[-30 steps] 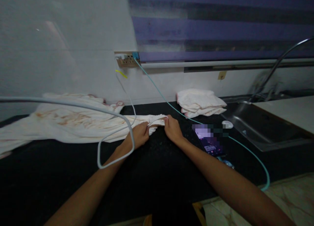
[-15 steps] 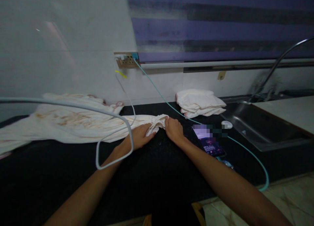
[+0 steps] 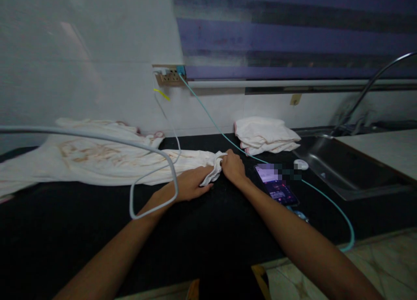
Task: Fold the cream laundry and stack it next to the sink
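Note:
A long white garment (image 3: 97,161) with brownish marks and some pink edging lies stretched over the black counter, its narrow, sleeve-like end pointing right. My left hand (image 3: 192,183) grips that end from the near side, its thumb on the bunched opening and its other fingers partly hidden by the cloth. Closed at the very edge of the opening, my right hand (image 3: 233,166) pinches the cloth with curled fingers. Both hands rest close together at counter height.
A folded white cloth stack (image 3: 267,135) sits behind my right hand. A lit phone (image 3: 278,189), a small white round object (image 3: 301,164) and a teal cable (image 3: 329,199) lie to the right, before a steel sink (image 3: 361,169). A grey cable (image 3: 81,135) loops in front of my left forearm.
My left hand has shifted slightly right and the garment's end has moved right with it. The opening looks more bunched between both hands, which still hold it.

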`<state>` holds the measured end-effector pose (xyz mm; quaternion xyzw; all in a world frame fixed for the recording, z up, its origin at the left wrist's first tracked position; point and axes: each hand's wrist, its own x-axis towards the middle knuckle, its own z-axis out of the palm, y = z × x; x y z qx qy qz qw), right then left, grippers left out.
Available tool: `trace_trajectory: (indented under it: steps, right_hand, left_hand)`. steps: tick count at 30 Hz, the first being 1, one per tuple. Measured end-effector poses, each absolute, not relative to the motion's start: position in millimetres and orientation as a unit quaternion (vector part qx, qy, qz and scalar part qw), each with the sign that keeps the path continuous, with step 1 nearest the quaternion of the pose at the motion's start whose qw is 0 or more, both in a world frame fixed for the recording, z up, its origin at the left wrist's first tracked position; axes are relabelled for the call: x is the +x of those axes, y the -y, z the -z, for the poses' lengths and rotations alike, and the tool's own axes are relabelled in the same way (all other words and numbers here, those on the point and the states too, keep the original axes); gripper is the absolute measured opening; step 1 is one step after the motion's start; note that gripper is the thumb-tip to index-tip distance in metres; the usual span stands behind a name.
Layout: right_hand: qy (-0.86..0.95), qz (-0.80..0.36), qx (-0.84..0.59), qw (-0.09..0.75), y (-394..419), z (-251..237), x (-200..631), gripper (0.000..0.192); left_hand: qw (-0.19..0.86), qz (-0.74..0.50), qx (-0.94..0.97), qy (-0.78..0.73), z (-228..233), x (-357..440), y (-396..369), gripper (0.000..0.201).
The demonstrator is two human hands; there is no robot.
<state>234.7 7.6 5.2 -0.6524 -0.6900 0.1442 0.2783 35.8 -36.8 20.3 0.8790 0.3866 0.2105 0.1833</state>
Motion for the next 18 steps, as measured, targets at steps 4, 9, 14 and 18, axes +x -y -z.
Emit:
trace_trajectory:
  steps: [4, 9, 14, 18]
  right_hand:
    - [0.647, -0.157, -0.669, 0.33, -10.0, -7.0, 237.7, 0.025]
    - [0.628, -0.163, -0.666, 0.369, -13.6, -3.3, 237.8, 0.03]
    - [0.64, -0.163, -0.661, 0.356, -13.0, -0.9, 235.2, 0.031]
    - [0.636, -0.163, -0.668, 0.351, -12.6, -1.8, 235.4, 0.03]
  left_hand:
    - [0.168, -0.216, 0.872, -0.407, -33.8, 17.6, 28.4, 0.046]
    - [0.129, -0.038, 0.833, -0.536, -45.0, -20.8, 20.7, 0.04]
    - [0.118, -0.028, 0.826, -0.55, -42.2, -33.5, 23.2, 0.032]
    - [0.082, -0.074, 0.837, -0.537, -42.3, -25.3, 25.2, 0.031]
